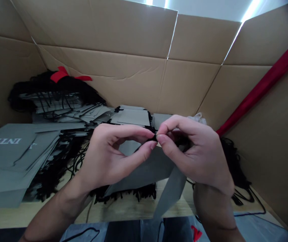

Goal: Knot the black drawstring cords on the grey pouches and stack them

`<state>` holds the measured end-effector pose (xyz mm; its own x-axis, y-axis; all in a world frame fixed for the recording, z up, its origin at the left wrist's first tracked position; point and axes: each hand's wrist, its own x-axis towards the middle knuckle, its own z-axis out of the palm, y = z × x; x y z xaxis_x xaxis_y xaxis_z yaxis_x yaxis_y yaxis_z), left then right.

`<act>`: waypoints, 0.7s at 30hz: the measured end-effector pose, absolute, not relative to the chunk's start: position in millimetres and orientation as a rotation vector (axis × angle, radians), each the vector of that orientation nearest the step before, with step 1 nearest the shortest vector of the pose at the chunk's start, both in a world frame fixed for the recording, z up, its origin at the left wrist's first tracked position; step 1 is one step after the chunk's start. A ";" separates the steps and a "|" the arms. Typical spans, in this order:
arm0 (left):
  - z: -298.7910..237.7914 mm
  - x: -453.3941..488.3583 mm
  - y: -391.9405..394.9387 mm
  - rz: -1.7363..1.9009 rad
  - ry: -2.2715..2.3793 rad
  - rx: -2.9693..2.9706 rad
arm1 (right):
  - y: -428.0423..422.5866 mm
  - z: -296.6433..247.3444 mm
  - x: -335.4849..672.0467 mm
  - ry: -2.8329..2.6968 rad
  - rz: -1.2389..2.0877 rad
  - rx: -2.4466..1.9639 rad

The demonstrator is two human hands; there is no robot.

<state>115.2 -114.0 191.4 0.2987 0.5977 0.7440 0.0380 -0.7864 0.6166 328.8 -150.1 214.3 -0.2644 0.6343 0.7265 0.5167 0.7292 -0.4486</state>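
My left hand (108, 156) and my right hand (198, 156) meet at the centre, thumb and forefinger of each pinched on a short piece of black cord (154, 137). Right below the hands hangs a grey paper piece (152, 166), tilted, with a folded flap (171, 190) pointing down. It looks like a flat paper bag, partly hidden by my fingers. Whether the cord passes through it I cannot tell. Under it lies a stack with black cord ends (138, 193) sticking out along its front edge.
Grey printed bags (5, 151) lie stacked at the left, black cords along their side. Behind them rises a pile of black cord (83, 89) with a red strip (59, 74). More grey pieces (131, 116) stand at the back. Cardboard walls (103, 67) enclose the table; black cord (234, 164) lies right.
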 end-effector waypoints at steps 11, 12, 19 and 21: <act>205.5 114.5 -106.8 1.139 0.539 1.853 | -151.6 216.1 326.3 -1.986 0.124 -0.876; 205.3 113.5 -106.3 1.115 0.541 1.832 | -151.7 216.0 326.2 -1.983 0.125 -0.876; 200.9 108.8 -104.7 1.101 0.513 1.714 | -153.1 217.4 329.0 -1.948 0.310 -0.902; 200.8 109.1 -104.4 1.083 0.508 1.687 | -152.7 217.8 329.8 -1.948 0.324 -0.920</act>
